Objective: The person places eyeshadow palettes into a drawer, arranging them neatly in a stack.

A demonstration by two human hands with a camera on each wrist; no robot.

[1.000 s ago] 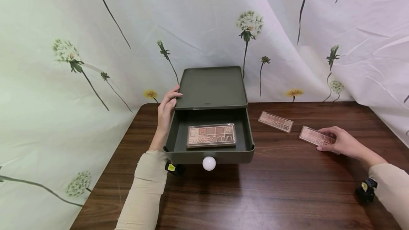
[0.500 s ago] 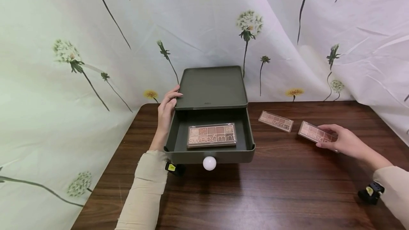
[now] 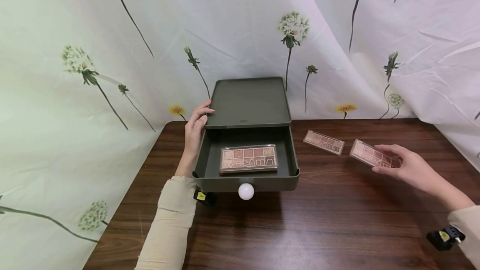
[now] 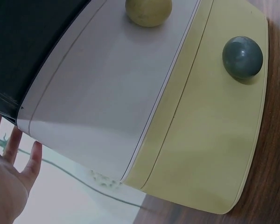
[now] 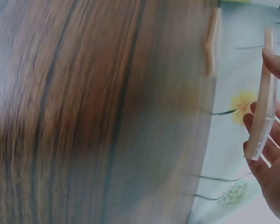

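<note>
A dark green drawer [image 3: 245, 184] with a white knob stands pulled out of a stacked drawer unit [image 3: 247, 101]. Inside it lies an eyeshadow palette [image 3: 248, 158] with a clear lid, lettered "sweet mint". My left hand [image 3: 195, 130] rests against the unit's left side, fingertips at the top edge; the left wrist view shows those fingers fairly straight. On the right, my right hand [image 3: 406, 166] pinches another palette [image 3: 369, 153] between thumb and fingers. The right wrist view shows this palette [image 5: 263, 100] edge-on, lifted off the table. A third palette [image 3: 323, 142] lies on the table between.
Below the open drawer, the left wrist view shows a white drawer [image 4: 102, 93] with a yellowish knob [image 4: 149, 9] and a yellow drawer [image 4: 200, 126] with a dark green knob [image 4: 242, 57]. Behind the brown wooden table [image 3: 318, 220] hangs a white dandelion-print cloth [image 3: 240, 24].
My right hand has raised its palette slightly off the table, turning it a little, while its wrist shifted right. The left hand and the drawer have stayed still.
</note>
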